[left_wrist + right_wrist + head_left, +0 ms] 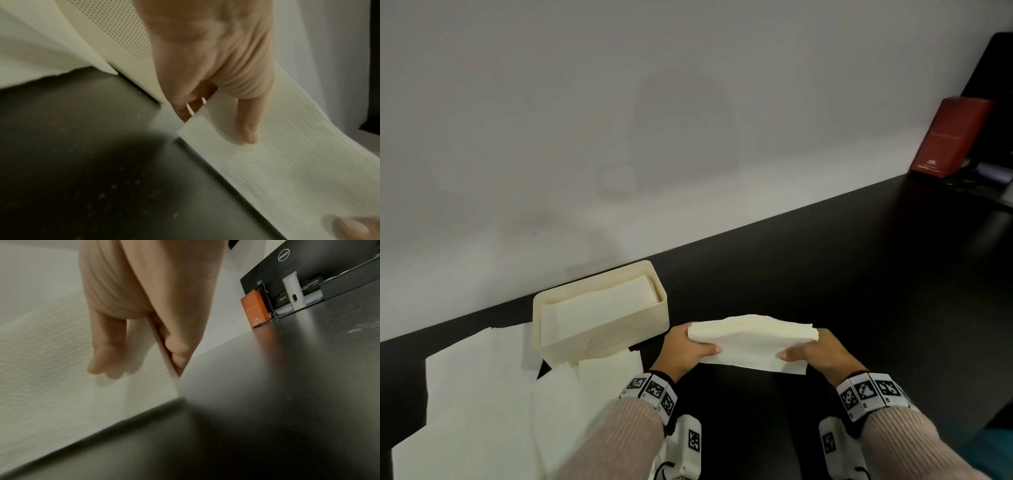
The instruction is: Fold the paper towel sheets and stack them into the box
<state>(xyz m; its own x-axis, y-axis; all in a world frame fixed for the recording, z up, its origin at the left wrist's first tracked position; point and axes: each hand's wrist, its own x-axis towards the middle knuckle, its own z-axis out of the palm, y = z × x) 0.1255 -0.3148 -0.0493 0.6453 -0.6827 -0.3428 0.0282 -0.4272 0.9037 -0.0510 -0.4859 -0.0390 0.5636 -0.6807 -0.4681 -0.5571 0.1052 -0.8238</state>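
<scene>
Paper towel sheet (751, 342), folded, hangs just right of the box (606, 337), pinched at its ends by left hand (686, 349) and right hand (815, 353). A loose pinch could let layers splay; the nearly full box may crumple it.

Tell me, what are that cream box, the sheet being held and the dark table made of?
Box: probably matte plastic, smooth, with a patch of tiny holes in its wall.
Folded paper towel: soft embossed paper, dimpled in the left wrist view.
Table: dark, smooth, slightly glossy, reflecting the orange box; probably laminate or painted wood.
</scene>
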